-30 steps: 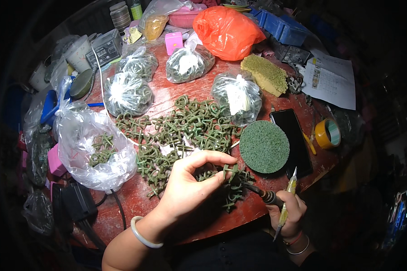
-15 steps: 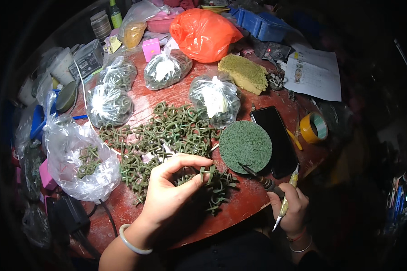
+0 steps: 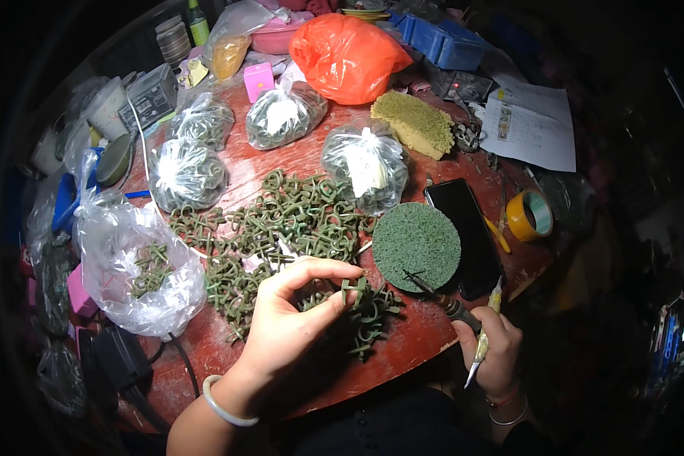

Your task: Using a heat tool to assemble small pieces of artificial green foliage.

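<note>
Between the thumb and forefinger of my left hand (image 3: 292, 311) is a small green ring-shaped piece (image 3: 351, 290), held above the near edge of a pile of similar green pieces (image 3: 296, 220). My right hand (image 3: 495, 342) is closed round a dark-handled pen tool with a thin tip (image 3: 450, 304). A slim yellowish tool with a pale pointed end (image 3: 483, 346) is also held in these fingers, crossing the first. The pen tool's tip lies over the near part of a round green textured pad (image 3: 418, 239); whether it touches cannot be seen.
A black phone (image 3: 467, 220) lies partly behind the pad, with yellow tape (image 3: 528, 214) to its right. An open plastic bag of green pieces (image 3: 140, 292) sits left. Tied bags (image 3: 285, 118), a yellow sponge-like block (image 3: 414, 125) and a red bag (image 3: 346, 57) stand farther back.
The whole view has shifted very slightly. Both hands keep the same grip and nearly the same place.
</note>
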Tool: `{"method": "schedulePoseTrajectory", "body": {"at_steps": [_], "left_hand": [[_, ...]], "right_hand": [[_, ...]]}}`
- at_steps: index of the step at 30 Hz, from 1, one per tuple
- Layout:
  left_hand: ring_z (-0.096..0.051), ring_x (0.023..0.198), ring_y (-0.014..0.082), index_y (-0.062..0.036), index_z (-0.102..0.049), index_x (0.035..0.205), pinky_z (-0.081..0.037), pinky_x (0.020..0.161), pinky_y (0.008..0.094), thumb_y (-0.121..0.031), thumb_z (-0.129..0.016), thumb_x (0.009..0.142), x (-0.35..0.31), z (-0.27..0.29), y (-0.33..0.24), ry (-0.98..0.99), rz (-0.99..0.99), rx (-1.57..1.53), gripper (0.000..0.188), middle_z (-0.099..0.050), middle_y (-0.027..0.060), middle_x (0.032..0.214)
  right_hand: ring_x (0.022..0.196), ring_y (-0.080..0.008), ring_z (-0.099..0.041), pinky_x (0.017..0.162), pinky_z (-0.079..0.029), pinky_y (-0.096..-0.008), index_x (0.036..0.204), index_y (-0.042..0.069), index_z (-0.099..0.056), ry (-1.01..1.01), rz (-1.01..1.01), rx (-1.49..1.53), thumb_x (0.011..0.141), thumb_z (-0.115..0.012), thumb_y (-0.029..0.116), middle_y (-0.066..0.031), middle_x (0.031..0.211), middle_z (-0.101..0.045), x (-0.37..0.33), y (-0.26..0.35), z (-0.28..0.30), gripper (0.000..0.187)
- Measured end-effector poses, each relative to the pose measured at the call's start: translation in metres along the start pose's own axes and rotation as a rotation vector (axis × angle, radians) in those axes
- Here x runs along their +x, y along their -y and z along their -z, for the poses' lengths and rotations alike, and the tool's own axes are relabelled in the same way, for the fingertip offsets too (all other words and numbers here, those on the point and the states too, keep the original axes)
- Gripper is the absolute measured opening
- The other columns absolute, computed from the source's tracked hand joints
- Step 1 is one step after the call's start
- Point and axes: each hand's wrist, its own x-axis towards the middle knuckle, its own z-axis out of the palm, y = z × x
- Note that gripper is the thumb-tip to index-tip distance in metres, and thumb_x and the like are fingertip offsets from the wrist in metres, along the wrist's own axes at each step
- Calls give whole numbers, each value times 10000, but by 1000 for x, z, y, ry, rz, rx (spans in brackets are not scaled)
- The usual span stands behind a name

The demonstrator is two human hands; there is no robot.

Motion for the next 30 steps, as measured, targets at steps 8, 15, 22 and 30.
{"method": "schedulePoseTrajectory", "body": {"at_steps": [8,15,22,30], "left_hand": [[-589,880,98,-42,-685,1038,-474,824,250,20,-690,800,0,-1,2,-4,33,2,245,-644,26,937],[-598,871,98,-35,-678,1042,-487,820,254,31,-659,812,0,0,5,26,33,-24,240,-645,29,942],[-604,896,116,-37,-680,1030,-479,845,271,9,-672,806,1,2,6,38,-45,50,229,-658,43,963],[-602,928,138,-40,-686,1014,-456,876,292,-28,-691,795,2,4,7,35,-81,113,220,-668,49,966]], "right_hand": [[569,-299,-593,513,-466,-361,897,38,-601,-35,159,113,789,-744,204,-89,698,-605,-7,12,-9,244],[541,-262,-576,485,-456,-338,899,34,-600,-19,203,170,764,-762,170,-77,684,-600,-3,16,-24,251],[545,-263,-581,481,-460,-347,897,21,-592,-16,212,172,748,-769,136,-88,670,-589,2,21,-23,258],[537,-264,-572,481,-459,-343,886,22,-588,0,207,170,752,-768,141,-86,663,-580,2,22,-22,254]]}}
